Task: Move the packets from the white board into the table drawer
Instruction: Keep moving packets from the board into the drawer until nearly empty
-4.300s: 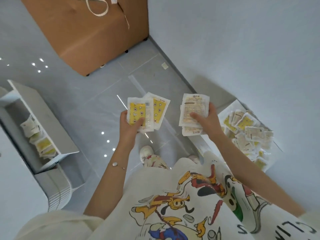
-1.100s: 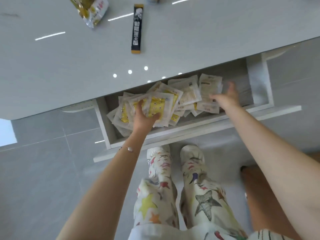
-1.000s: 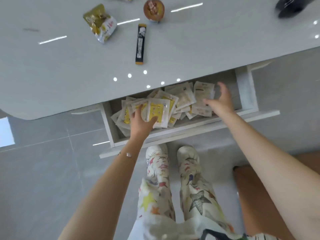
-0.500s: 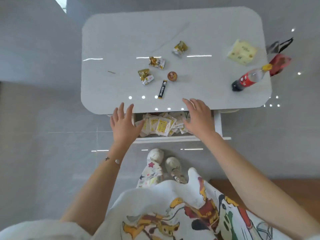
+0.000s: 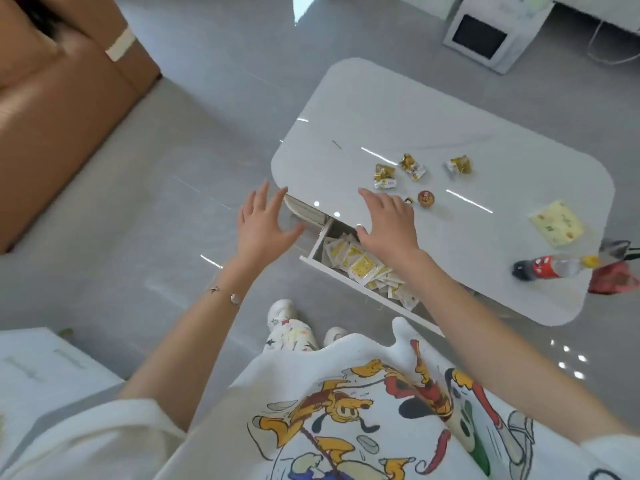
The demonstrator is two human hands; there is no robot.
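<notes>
The white table's drawer [image 5: 346, 277] stands pulled out below the tabletop edge, and several white and yellow packets [image 5: 360, 265] lie heaped inside it. My left hand [image 5: 263, 226] hovers empty with fingers spread, left of the drawer and over the floor. My right hand [image 5: 389, 225] is also empty with straight fingers, held above the drawer's back part and the table edge; it hides some of the packets. The white board is not in view.
On the white table [image 5: 398, 116] lie three small gold snack bags [image 5: 414, 166], a round brown sweet [image 5: 426, 198], a yellow packet [image 5: 556, 222] and a lying cola bottle [image 5: 554, 266]. A brown cardboard box [image 5: 59, 88] stands at left, a white cabinet [image 5: 34, 365] at lower left.
Both hands carried packets to the drawer and let them go inside it. Since then both have lifted out empty, and my view has swung left and pulled back.
</notes>
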